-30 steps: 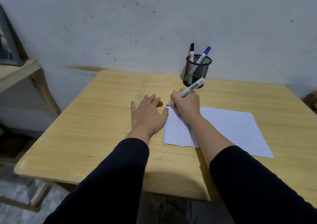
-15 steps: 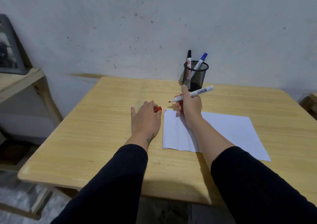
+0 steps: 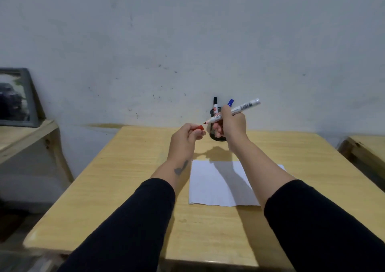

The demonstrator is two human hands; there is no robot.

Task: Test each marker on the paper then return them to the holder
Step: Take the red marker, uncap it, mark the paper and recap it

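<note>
My right hand [image 3: 232, 125] is raised above the table and grips a white red-tipped marker [image 3: 243, 107], uncapped, its tip pointing left. My left hand [image 3: 184, 140] pinches the red cap [image 3: 199, 128] just left of that tip, a small gap between them. The black mesh holder [image 3: 217, 137] stands at the back of the table, mostly hidden behind my right hand. A black-capped marker [image 3: 215, 105] and a blue-capped marker [image 3: 230, 102] stick out of it. The white paper [image 3: 218, 185] lies flat on the wooden table [image 3: 129, 176] below my forearms.
A grey wall runs right behind the table. A wooden shelf [image 3: 25, 136] with a framed picture [image 3: 14, 99] stands at the left. Another wooden surface [image 3: 366, 147] shows at the right edge.
Both hands have lifted off the table. My left hand picked up the red cap and my right hand carried the marker away from the paper, up in front of the holder.
</note>
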